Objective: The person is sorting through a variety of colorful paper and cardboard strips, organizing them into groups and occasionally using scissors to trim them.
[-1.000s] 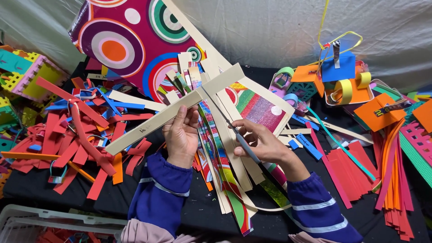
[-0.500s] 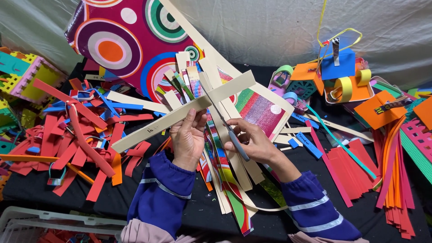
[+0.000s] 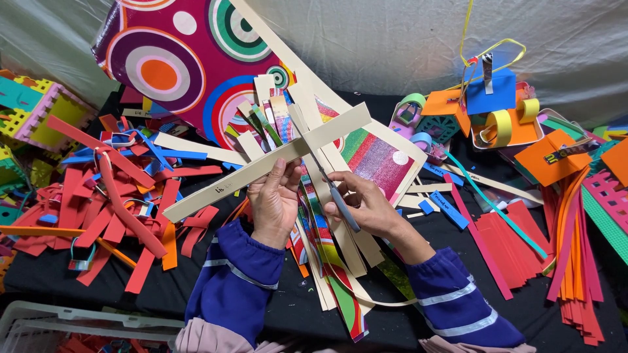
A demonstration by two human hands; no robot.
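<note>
A black cloth (image 3: 65, 281) covered the work surface, and a pale grey sheet (image 3: 405, 46) hung behind it across the top of the frame. At the lower left corner stood the rim of a white plastic crate (image 3: 59, 323).

In the centre of the frame, the left hand (image 3: 275, 202) was closed around a long cream cardboard strip (image 3: 261, 167), which ran slanted from the middle left up toward the upper centre. Just to the right of it, the right hand (image 3: 363, 206) gripped a pair of scissors (image 3: 337, 193) with a grey-blue handle; the thin blades pointed up toward the strip, but I could not tell if they touched it.

Under both hands lay a fan of flat strips with colourful stripes (image 3: 333, 287). A big glossy sheet with round circles (image 3: 170, 65) filled the upper left. Red foam strips (image 3: 111, 202) lay in a loose heap at the left, and orange and red strips (image 3: 575, 261) lay at the right.
</note>
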